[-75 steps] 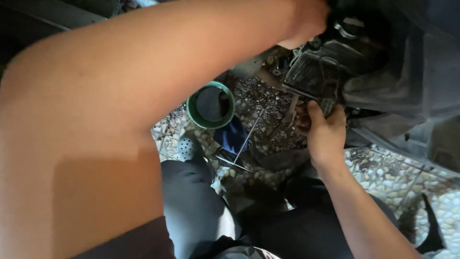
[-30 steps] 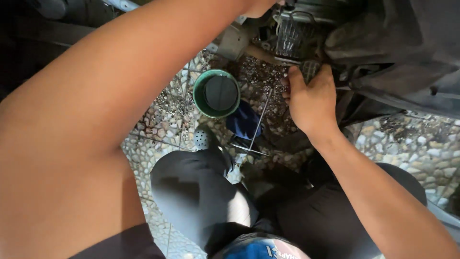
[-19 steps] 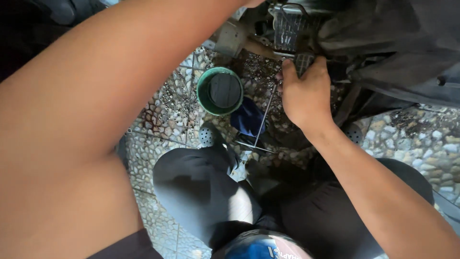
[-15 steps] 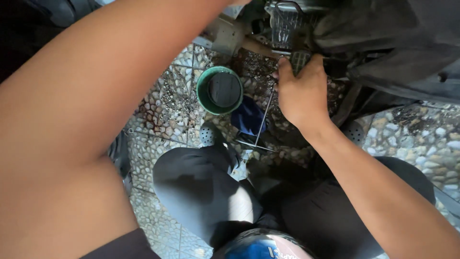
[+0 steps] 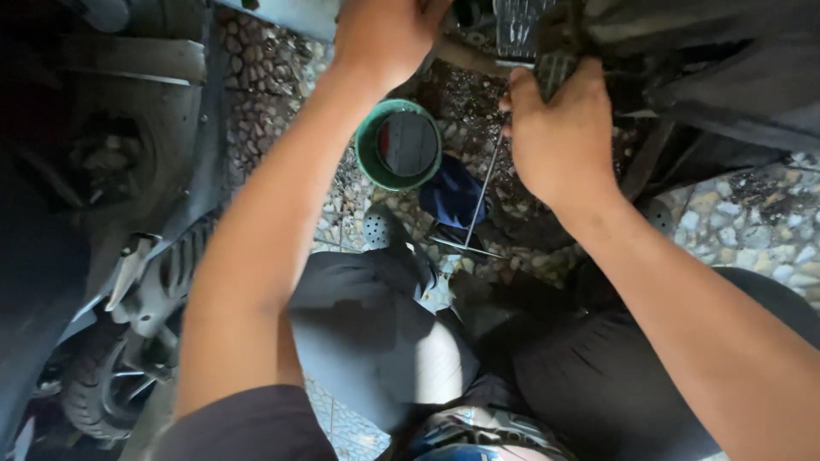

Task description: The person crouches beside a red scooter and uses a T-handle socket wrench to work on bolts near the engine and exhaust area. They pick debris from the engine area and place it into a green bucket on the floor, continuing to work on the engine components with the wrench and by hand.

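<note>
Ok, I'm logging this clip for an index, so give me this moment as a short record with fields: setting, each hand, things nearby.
setting: pebble-patterned floor, dark machine parts above it
left hand: raised to the metal parts at the top edge; grasp hidden
right hand: fingers curled on a ribbed metal part; grip unclear
between the arms: green bucket standing upright
beside the bucket: blue cloth and thin metal rod
lower left: small wheel

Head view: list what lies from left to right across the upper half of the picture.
Dark tyre and bodywork → left hand → green round container → thin metal rod → right hand → dark machine panels.
</note>
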